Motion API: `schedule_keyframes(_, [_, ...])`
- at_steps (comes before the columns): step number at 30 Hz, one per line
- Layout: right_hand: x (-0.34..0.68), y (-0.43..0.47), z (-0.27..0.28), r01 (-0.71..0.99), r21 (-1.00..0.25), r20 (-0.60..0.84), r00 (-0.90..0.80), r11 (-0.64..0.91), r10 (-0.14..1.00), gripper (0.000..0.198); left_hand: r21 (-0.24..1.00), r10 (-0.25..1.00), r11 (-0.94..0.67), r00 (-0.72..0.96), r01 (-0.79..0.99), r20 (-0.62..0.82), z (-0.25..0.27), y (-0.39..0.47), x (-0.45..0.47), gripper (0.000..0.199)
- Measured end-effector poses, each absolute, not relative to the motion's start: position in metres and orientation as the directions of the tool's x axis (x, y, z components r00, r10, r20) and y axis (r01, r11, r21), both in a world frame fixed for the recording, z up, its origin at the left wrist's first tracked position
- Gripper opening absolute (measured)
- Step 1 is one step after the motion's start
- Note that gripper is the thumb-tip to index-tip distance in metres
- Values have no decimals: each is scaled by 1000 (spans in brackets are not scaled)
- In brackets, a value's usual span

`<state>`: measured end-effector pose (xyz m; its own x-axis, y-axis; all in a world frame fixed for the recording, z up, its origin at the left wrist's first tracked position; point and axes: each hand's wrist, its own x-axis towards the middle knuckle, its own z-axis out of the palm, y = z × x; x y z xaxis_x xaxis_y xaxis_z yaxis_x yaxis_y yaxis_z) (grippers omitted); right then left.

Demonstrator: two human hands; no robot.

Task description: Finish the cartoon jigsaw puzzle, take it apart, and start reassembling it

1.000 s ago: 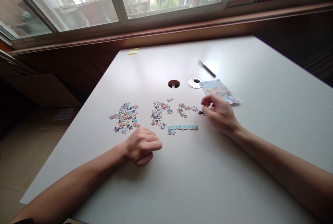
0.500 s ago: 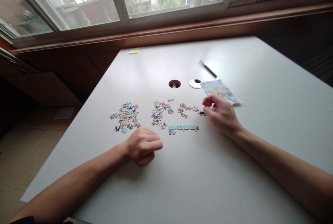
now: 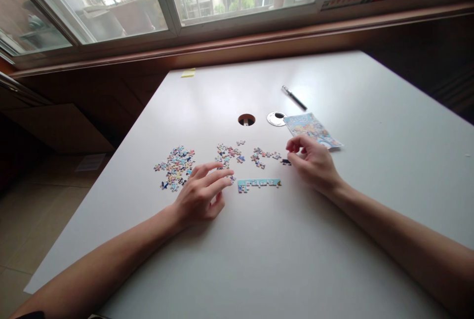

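My left hand [image 3: 203, 191] is open, its fingers spread over the near end of the middle cluster of jigsaw pieces [image 3: 228, 151]. To its left lies a larger pile of mixed jigsaw pieces [image 3: 175, 166]. A joined strip of puzzle [image 3: 259, 182], light blue along the top, lies just right of the left fingertips. My right hand [image 3: 313, 161] is curled closed at the lower edge of the picture sheet [image 3: 311, 129]; whether anything is inside its fingers is hidden. By its thumb are dark pieces [image 3: 285, 162], and a small curved group of pieces [image 3: 259, 156] sits further left.
A black pen [image 3: 294, 98] lies beyond the sheet. The white table [image 3: 237, 259] has a round cable hole [image 3: 246, 120] with its metal cover [image 3: 276, 118] alongside. Yellow tape [image 3: 188, 72] marks the far left corner, below the window.
My left hand has opened from a loose fist and moved forward, its fingers now reaching over the middle cluster. My right hand has stayed in almost the same pose.
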<state>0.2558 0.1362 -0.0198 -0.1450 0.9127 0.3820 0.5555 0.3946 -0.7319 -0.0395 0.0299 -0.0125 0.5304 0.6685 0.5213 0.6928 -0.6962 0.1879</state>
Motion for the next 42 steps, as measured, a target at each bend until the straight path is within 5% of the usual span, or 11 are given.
schedule_keyframes(9, [254,135,-18,552,-755,336,-138,354,932,10,181,654,-726,583,664,483,-12,29,-41,28])
schedule_keyframes(14, [254,136,-18,554,-755,336,-135,352,932,9,250,716,-639,444,728,539,-10,29,-40,27])
schedule_keyframes(22, [255,135,-20,555,-742,359,-145,376,922,10,269,779,-593,455,759,433,-7,32,-39,6])
schedule_keyframes(30, [255,135,-20,561,-744,351,-131,361,927,11,266,789,-581,451,769,417,-7,31,-40,18])
schedule_keyframes(42, [254,136,-19,557,-742,359,-141,374,923,9,309,797,-571,423,761,430,-6,34,-41,6])
